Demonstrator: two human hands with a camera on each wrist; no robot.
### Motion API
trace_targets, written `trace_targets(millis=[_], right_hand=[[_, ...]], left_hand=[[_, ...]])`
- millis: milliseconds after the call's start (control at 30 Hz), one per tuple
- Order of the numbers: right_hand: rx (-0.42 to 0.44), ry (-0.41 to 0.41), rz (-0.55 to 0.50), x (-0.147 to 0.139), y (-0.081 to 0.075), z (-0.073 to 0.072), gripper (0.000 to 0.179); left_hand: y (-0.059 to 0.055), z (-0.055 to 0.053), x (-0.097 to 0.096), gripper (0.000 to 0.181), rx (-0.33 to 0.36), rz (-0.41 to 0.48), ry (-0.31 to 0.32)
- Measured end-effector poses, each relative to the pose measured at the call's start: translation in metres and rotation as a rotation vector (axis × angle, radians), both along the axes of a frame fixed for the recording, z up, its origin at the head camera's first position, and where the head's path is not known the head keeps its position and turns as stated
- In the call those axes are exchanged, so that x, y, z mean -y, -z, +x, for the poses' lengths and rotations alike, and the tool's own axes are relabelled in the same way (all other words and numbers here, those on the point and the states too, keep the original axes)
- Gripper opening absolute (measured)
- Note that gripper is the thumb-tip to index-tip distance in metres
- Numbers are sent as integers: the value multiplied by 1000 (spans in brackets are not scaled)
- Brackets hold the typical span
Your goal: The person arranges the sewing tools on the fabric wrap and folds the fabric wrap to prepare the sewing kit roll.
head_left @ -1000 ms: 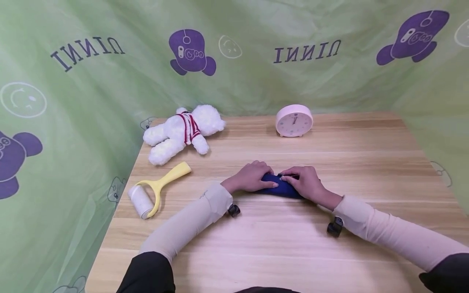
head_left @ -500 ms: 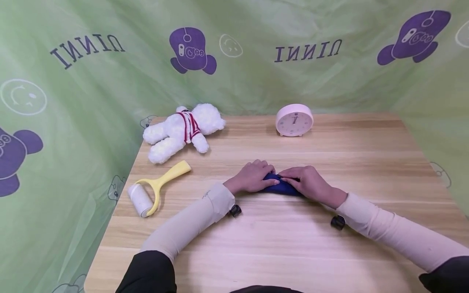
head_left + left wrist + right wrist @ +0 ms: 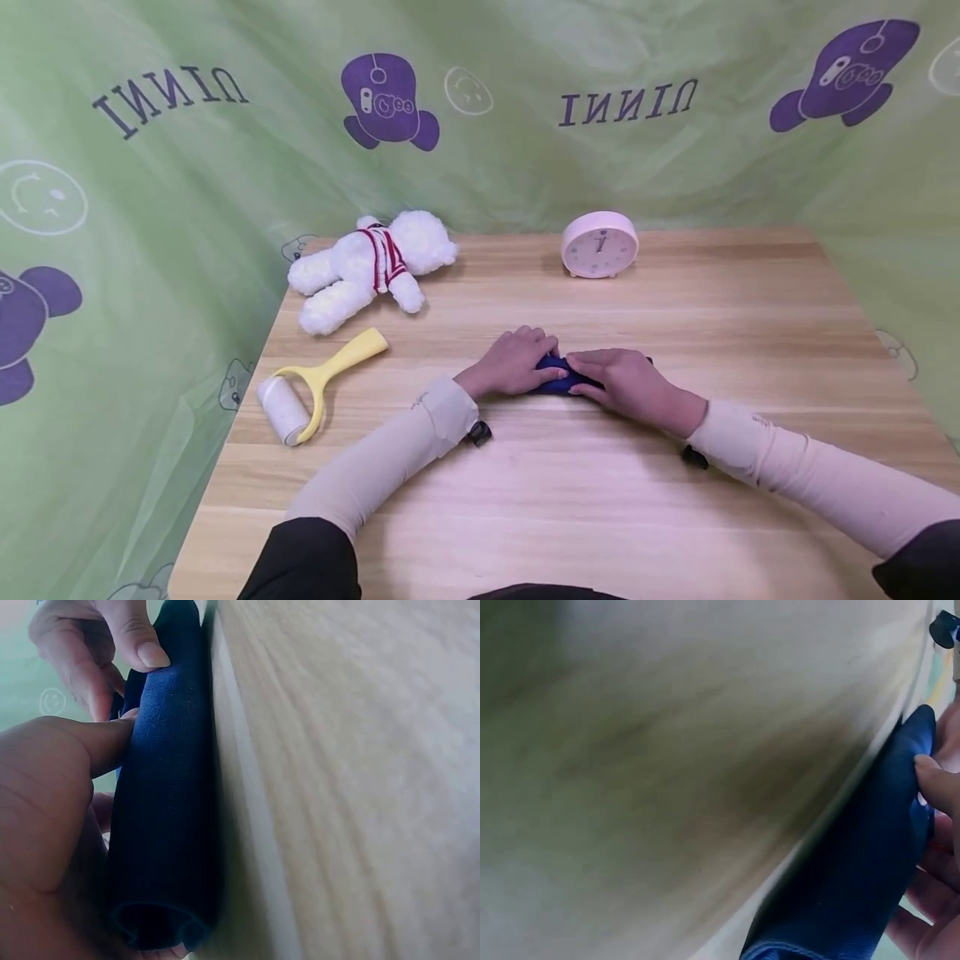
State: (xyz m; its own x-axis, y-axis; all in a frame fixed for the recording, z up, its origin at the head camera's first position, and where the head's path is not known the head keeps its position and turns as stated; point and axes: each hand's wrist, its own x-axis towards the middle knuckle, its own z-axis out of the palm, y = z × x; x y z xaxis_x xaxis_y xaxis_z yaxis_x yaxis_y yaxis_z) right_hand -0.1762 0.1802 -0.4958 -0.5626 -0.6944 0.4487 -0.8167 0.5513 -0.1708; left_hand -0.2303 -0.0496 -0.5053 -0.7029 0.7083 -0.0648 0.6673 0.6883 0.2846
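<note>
A dark blue, leather-like case, rolled into a tube [image 3: 172, 795], lies along the tabletop between both hands. My left hand [image 3: 516, 363] grips its left part, thumb on the near side. My right hand [image 3: 637, 387] pinches it farther right, and in the left wrist view its thumb [image 3: 154, 654] presses on the case's edge. A hollow, curled end shows at the bottom of that view. The right wrist view has the case's smooth outer side [image 3: 862, 855] beside the fingers [image 3: 930, 896]. What lies inside the case is hidden.
On the wooden table [image 3: 495, 508], a white plush toy [image 3: 348, 267] in a striped top lies back left. A yellow-handled lint roller [image 3: 322, 379] is nearer on the left. A pink clock [image 3: 600, 246] stands at the back. Green patterned cloth [image 3: 510, 179] hangs behind.
My right hand's fingers have slid down flatter over the case, and less of the blue shows between the hands. My left hand keeps its grip in nearly the same place.
</note>
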Motion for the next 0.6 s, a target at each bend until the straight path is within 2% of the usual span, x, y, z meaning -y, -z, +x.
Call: trace_targets(millis=[167,400,600], right_hand=[[-38,-24,9,-2,6,0,50],[-49,-68,52,-3,3,-5,49],[-57,-104,64,-5,6,-4,49]], left_hand=[[5,-1,0,38,-28,4,11],[-3,-3,-1,37,-12,-22,8],[-1,-1,-1,36,-3,-25,24]])
